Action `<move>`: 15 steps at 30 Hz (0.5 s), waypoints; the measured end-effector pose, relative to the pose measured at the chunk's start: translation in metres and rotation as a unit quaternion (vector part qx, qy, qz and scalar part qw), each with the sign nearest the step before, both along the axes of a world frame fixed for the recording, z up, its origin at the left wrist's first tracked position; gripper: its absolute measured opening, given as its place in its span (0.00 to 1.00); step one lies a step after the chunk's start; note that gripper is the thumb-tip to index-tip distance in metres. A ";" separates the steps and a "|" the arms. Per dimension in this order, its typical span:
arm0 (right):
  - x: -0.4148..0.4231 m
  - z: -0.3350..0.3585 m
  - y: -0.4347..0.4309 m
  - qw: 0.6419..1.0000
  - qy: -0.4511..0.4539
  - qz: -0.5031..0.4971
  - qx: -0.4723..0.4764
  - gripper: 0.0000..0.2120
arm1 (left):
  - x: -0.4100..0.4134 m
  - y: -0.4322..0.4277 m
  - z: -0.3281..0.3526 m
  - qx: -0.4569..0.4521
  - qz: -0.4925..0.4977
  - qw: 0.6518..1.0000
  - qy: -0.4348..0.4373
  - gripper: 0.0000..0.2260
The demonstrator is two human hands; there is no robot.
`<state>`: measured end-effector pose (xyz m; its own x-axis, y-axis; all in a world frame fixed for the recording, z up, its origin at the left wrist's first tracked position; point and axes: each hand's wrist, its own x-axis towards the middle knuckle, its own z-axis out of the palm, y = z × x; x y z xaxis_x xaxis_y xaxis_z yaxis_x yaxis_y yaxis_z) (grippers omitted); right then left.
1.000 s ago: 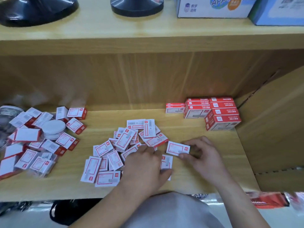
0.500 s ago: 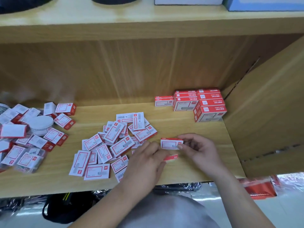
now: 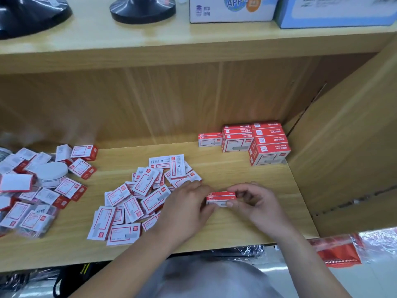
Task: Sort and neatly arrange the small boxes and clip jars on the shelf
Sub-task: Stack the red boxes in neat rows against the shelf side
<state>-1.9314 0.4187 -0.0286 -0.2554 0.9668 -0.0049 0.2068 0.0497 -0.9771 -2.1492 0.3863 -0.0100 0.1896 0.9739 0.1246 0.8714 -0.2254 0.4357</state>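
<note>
Two small red-and-white boxes (image 3: 221, 198) are stacked together just above the wooden shelf (image 3: 236, 175), pinched between both hands. My left hand (image 3: 184, 209) grips their left end and my right hand (image 3: 255, 203) their right end. A loose heap of the same small boxes (image 3: 141, 194) lies left of my hands. Neat stacks of red boxes (image 3: 255, 140) stand in the back right corner. A white-lidded clip jar (image 3: 51, 174) sits among more scattered boxes (image 3: 32, 190) at the far left.
The shelf's side wall (image 3: 343, 136) rises on the right. The upper shelf carries two black round bases (image 3: 141, 9) and cartons (image 3: 232, 9). Red packets in plastic (image 3: 337, 250) lie below right. Bare shelf shows between the heap and the stacks.
My hands have brought two small boxes together into one stack and hold it between them; earlier the right hand held one box and another lay under my left fingers.
</note>
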 end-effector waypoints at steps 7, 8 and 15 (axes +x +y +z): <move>-0.014 -0.001 0.010 0.993 0.044 -0.110 -0.028 0.16 | -0.012 0.029 0.021 0.055 0.024 0.998 -0.015 0.08; -0.017 0.001 0.016 0.992 0.028 -0.126 -0.014 0.13 | -0.019 0.040 0.023 0.058 0.045 0.997 -0.018 0.07; -0.047 0.002 0.069 0.984 -0.130 -0.116 0.042 0.04 | -0.032 0.109 0.020 0.045 0.117 0.990 0.071 0.09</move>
<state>-1.9781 0.4879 -0.0270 -0.0288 0.9987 0.0418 0.4638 0.0504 -0.8845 -2.1817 0.4955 0.0099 -0.0190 0.9795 0.2006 0.9551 -0.0416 0.2934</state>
